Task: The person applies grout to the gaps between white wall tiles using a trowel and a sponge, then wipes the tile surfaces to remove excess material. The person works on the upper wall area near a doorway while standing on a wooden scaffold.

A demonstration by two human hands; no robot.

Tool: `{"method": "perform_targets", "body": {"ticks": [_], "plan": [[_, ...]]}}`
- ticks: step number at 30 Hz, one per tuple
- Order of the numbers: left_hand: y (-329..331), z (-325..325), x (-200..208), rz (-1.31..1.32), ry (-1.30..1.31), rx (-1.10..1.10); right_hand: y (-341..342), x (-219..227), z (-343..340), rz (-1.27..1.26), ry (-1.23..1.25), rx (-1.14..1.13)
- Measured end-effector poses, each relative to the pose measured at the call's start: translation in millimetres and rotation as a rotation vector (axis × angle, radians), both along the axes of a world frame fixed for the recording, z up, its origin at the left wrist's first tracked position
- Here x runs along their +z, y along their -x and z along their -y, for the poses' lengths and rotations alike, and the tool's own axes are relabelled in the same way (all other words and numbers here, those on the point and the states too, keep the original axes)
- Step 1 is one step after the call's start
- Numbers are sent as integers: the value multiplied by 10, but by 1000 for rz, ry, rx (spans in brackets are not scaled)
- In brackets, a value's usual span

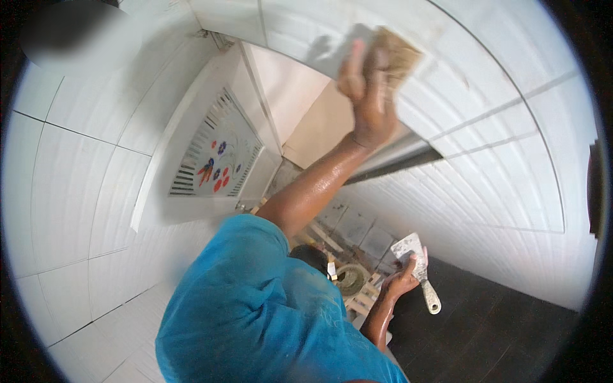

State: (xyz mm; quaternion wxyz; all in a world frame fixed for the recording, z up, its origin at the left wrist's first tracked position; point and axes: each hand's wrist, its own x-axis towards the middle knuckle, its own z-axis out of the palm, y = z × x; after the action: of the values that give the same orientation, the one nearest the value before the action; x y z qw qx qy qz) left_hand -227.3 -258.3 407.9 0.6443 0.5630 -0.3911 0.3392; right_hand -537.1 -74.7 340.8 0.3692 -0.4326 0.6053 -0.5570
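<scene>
My left hand (370, 96) is raised and pressed against the white wall tiles (491, 96) above the doorway. It grips a brown, square pad that looks like a sponge (402, 59), its outline blurred by motion. Some fingers lie over the pad, and one points upward beside it. Lower down and to the right, my right hand (402, 281) is closed around a putty knife (431, 297). The knife's wide blade is smeared with pale grey residue and tilts up, while its whitish handle with a hole hangs down.
A white door (214, 153) with a flower-patterned panel stands open on the left beside the doorway (313, 115). Below are a round container (351, 279), a brush (331, 268) and wooden slats (364, 299). Dark tiles (472, 319) cover the floor at the lower right.
</scene>
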Motion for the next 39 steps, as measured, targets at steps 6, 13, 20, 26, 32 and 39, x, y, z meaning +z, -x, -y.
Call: {"method": "perform_targets", "body": {"ticks": [6, 13, 20, 26, 32, 39], "plan": [[-703, 0, -126, -734, 180, -117, 168, 44, -2, 32, -19, 62], [-118, 96, -318, -673, 75, -311, -16, 246, 32, 76, 110, 73], [167, -99, 26, -658, 101, -385, -9, 378, -44, 91, 26, 123], [-56, 186, -91, -613, 28, -263, -84, 482, -105, 105, 8, 133], [89, 121, 131, -695, -95, -403, -99, 495, -86, 157, -20, 117], [-1257, 157, 451, -671, 113, -82, -9, 404, -89, -21, 34, 91]]}}
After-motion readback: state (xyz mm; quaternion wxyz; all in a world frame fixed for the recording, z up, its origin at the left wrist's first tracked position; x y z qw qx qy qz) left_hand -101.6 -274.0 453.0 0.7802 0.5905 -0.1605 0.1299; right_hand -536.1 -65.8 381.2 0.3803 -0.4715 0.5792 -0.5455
